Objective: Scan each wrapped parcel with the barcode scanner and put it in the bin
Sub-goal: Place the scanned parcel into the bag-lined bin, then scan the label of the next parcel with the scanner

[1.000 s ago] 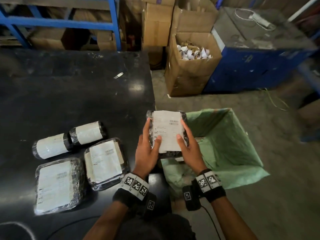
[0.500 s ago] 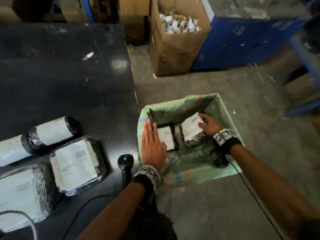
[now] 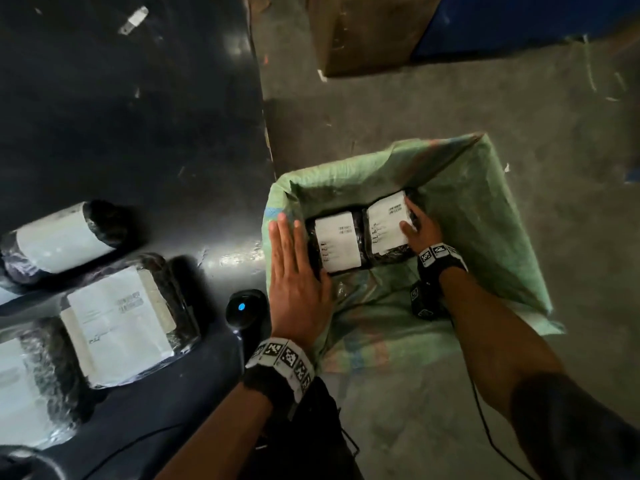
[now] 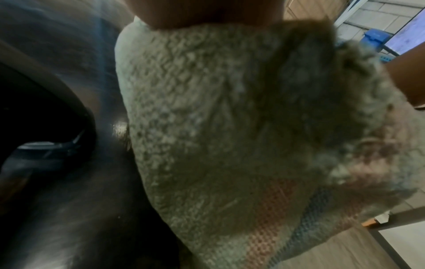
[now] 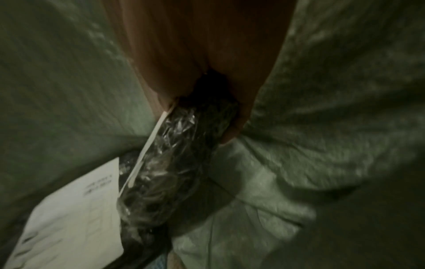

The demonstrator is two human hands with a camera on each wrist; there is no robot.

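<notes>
Down inside the green woven bin (image 3: 498, 216) my right hand (image 3: 420, 228) grips a black-wrapped parcel (image 3: 386, 226) with a white label, thumb on the label and fingers under its far edge. The right wrist view shows the same parcel (image 5: 170, 160) edge-on between thumb and fingers. A second labelled parcel (image 3: 337, 244) lies beside it on the bin floor. My left hand (image 3: 294, 282) is flat with straight fingers over the bin's left rim. The black barcode scanner (image 3: 244, 308) lies on the table by my left wrist.
On the black table (image 3: 138, 116) lie a rolled parcel (image 3: 59, 240) and two flat wrapped parcels (image 3: 124, 320), (image 3: 24, 386). A cardboard box (image 3: 363, 32) and a blue cabinet (image 3: 519, 19) stand on the concrete floor beyond the bin.
The parcel, held in both hands above the bin one second ago, has gone down into the bin in my right hand. My left hand let go and now lies flat at the rim.
</notes>
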